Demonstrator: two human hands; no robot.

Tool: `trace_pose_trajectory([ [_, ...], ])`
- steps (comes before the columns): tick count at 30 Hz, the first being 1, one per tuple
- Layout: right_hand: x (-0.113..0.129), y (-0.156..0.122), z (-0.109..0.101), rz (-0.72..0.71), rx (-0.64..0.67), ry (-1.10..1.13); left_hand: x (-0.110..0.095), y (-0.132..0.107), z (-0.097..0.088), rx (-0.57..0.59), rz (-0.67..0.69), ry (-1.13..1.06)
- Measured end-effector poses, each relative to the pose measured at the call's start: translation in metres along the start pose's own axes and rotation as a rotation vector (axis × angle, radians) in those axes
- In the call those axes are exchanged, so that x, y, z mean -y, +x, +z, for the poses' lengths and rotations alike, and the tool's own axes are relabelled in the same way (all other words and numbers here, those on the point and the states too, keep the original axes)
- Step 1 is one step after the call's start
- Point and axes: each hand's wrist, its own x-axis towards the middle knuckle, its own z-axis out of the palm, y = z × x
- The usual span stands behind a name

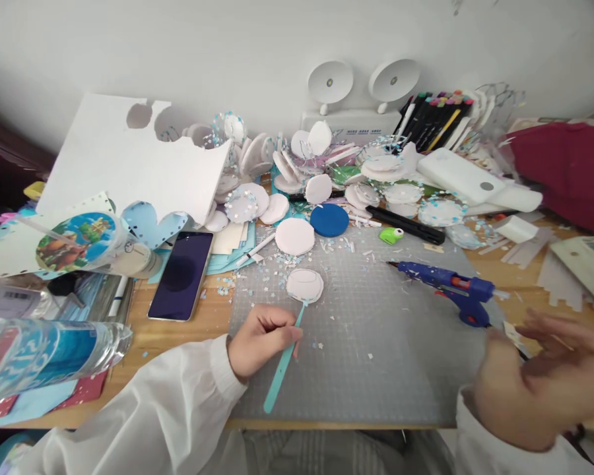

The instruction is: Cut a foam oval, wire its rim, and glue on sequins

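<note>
My left hand (267,338) is closed around a flat turquoise stick (280,376), pinched between thumb and fingers. The stick's narrow upper end meets the lower edge of a small white disc (305,285), which has an outline on its face. My right hand (544,376) is at the right edge of the mat, blurred, with fingers stretched out and nothing visible in them. Just beyond it, a blue hot glue gun (445,284) lies on its side on the grey cutting mat (371,330), nozzle pointing left.
Behind the disc lie a larger white disc (296,236), a blue round lid (329,220) and a green punch (391,235). White discs crowd the back below a twin-lamp light (351,122). Leftward are a phone (181,277), a drink cup (79,241) and a water bottle (54,356).
</note>
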Motion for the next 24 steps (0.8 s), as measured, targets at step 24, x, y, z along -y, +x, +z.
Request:
trace_pose_trajectory([
  [24, 0.033, 0.016, 0.054, -0.462, 0.445, 0.078, -0.009, 0.002, 0.006, 0.012, 0.031, 0.192],
])
